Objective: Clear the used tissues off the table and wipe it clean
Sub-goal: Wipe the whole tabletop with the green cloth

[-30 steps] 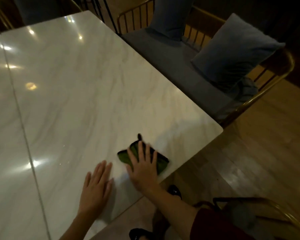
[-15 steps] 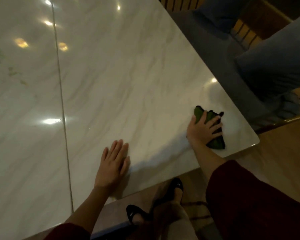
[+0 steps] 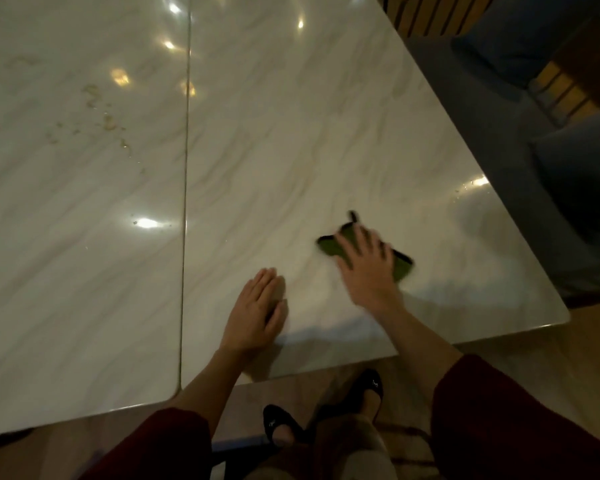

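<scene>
green cloth flat on white marble table (near its right corner), partly covered

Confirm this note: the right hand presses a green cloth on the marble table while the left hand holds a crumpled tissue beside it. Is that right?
Not quite. The head view shows the left hand lying flat on the table with nothing in it, and no tissue is in sight. The rest stands: the right hand presses the green cloth on the marble table.
</scene>
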